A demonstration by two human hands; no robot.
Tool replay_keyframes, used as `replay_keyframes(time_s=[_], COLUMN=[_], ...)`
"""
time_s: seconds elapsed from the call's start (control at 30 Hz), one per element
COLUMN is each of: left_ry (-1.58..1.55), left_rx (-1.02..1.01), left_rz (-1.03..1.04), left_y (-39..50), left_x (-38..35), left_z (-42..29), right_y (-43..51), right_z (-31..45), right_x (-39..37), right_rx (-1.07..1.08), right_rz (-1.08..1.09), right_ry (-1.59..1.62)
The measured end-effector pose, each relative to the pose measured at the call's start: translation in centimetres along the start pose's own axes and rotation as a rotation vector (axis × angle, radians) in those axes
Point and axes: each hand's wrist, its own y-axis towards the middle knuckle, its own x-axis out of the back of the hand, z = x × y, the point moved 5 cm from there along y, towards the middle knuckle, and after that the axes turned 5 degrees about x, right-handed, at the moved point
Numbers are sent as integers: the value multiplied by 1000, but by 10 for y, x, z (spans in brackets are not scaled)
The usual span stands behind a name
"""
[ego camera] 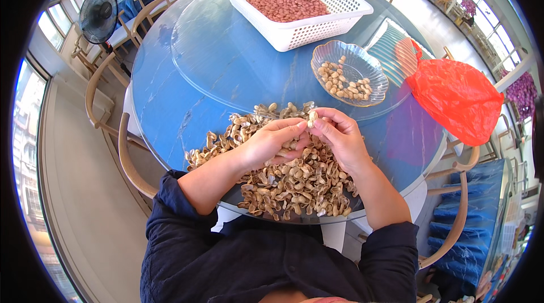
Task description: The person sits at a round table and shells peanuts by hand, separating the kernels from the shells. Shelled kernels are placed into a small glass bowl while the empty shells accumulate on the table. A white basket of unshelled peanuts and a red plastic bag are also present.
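Note:
Between the fingertips of both hands is an unshelled peanut [312, 119]. My right hand [340, 133] pinches it from the right. My left hand [278, 139] touches its lower left side with thumb and fingertips, and more peanuts lie in its curled palm. Beneath the hands spreads a large heap of peanut shells [297, 184] near the table edge. Beyond it, to the right, a clear scalloped glass dish [355, 62] holds unshelled peanuts [335, 75]. Farther back, a white perforated plastic basket [293, 33] contains many reddish shelled peanuts [291, 3].
A round glass turntable [212, 48] covers the middle of the blue marble-patterned table [157, 103]. At the right edge sits a red plastic bag [459, 94], beside a green striped item [393, 50]. Wooden chairs [123, 150] surround the table; a black fan [98, 14] stands at the left.

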Motion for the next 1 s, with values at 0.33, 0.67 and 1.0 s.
replay_keyframes(time_s=[0.33,0.67,1.0], left_ry=[-76,362,262], left_rx=[-43,-292,-209], left_rz=[-20,-160,-89], left_y=[4,7,8], left_x=[6,10,11], left_z=[3,3,9], right_y=[2,-6,-4], right_z=[-6,12,6], right_x=[1,-14,-12], right_rx=[-42,292,215], right_rz=[97,92,163], right_ry=[137,-402,-411])
